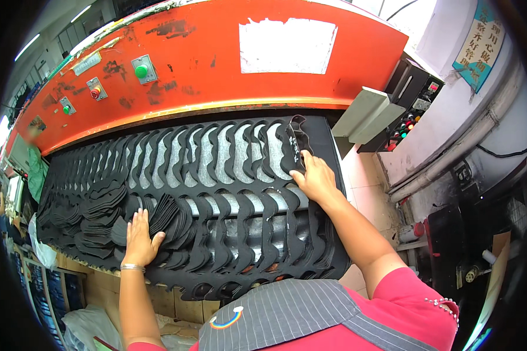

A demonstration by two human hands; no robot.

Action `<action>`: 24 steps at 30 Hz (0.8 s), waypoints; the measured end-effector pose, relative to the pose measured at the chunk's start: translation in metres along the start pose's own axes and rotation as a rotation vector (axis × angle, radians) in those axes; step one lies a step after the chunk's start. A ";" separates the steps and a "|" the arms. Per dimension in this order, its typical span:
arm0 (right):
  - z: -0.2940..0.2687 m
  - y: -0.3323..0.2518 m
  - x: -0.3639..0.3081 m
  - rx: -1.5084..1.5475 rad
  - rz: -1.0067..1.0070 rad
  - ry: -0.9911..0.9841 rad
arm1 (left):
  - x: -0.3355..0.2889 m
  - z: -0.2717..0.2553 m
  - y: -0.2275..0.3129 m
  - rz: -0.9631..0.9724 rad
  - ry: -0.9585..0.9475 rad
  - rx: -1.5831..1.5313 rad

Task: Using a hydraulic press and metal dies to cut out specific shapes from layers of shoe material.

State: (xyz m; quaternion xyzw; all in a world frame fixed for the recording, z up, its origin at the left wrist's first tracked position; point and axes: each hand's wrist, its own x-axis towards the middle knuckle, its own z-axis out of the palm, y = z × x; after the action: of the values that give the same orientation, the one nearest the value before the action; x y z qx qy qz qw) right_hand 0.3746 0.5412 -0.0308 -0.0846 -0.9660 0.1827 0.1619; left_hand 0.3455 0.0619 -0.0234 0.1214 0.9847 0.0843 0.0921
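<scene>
A thick stack of black sheet material [219, 188] lies on the machine bed, with rows of wavy openings cut through it. My left hand [140, 238] rests with its fingers stretched out and thumb apart, beside a fanned bundle of cut black pieces [178, 222]. More loose piles of curved black pieces [102, 213] lie to its left. At the far right end of the sheet, my right hand [316, 178] has thumb and forefinger closed at a narrow black strip [297, 137] with white marks. The strip's upper end curls up, and the fingertips are partly hidden.
Behind the bed stands an orange machine beam [199, 64] with a green button [141, 71] and a red knob [95, 92]. A control box [410, 93] with coloured buttons is at the right. Plastic bags [91, 327] lie at the lower left.
</scene>
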 end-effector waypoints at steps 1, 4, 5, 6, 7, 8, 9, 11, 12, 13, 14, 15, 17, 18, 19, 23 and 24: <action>0.004 -0.002 0.012 0.000 0.003 -0.005 | 0.002 -0.015 0.012 -0.070 -0.057 0.024; 0.011 -0.001 0.021 -0.165 0.021 -0.038 | 0.014 -0.061 0.073 0.116 0.087 0.042; 0.015 0.000 0.024 -0.196 0.030 -0.038 | 0.025 -0.066 0.095 0.242 0.200 -0.008; 0.020 0.004 0.026 -0.225 0.043 -0.036 | 0.037 -0.069 0.120 0.395 0.292 -0.083; 0.027 0.009 0.025 -0.223 0.034 -0.025 | 0.046 -0.072 0.147 0.514 0.292 -0.201; 0.031 0.009 0.025 -0.221 0.023 -0.033 | 0.054 -0.067 0.166 0.636 0.286 -0.272; 0.032 0.014 0.023 -0.188 0.026 -0.007 | 0.066 -0.057 0.189 0.692 0.203 -0.356; 0.030 0.021 0.019 -0.037 0.021 0.031 | 0.085 -0.029 0.226 0.786 0.109 -0.363; 0.030 0.023 0.015 -0.038 0.016 0.022 | 0.093 -0.015 0.238 0.817 0.067 -0.409; 0.030 0.028 0.009 0.020 -0.029 0.061 | 0.105 0.003 0.250 0.830 0.033 -0.425; 0.032 0.031 0.005 0.081 -0.077 0.099 | 0.114 0.016 0.261 0.832 0.026 -0.485; 0.034 0.032 0.001 0.128 -0.073 0.123 | 0.124 0.038 0.270 0.802 0.025 -0.542; 0.035 0.028 -0.003 0.106 -0.069 0.157 | 0.134 0.065 0.284 0.767 -0.015 -0.547; 0.035 0.027 -0.005 0.117 -0.042 0.165 | 0.133 0.075 0.289 0.754 -0.050 -0.550; 0.036 0.028 -0.007 0.109 -0.035 0.171 | 0.128 0.082 0.292 0.774 -0.049 -0.506; 0.036 0.025 -0.010 0.100 -0.031 0.187 | 0.115 0.078 0.290 0.775 -0.170 -0.482; 0.035 0.023 -0.011 0.117 -0.014 0.192 | 0.110 0.071 0.286 0.785 -0.193 -0.475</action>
State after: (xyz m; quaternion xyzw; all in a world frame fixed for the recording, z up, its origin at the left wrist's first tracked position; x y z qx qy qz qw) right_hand 0.3749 0.5482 -0.0737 -0.0856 -0.9343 0.2286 0.2597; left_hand 0.3185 0.3733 -0.0562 0.4676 0.8047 0.3240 0.1697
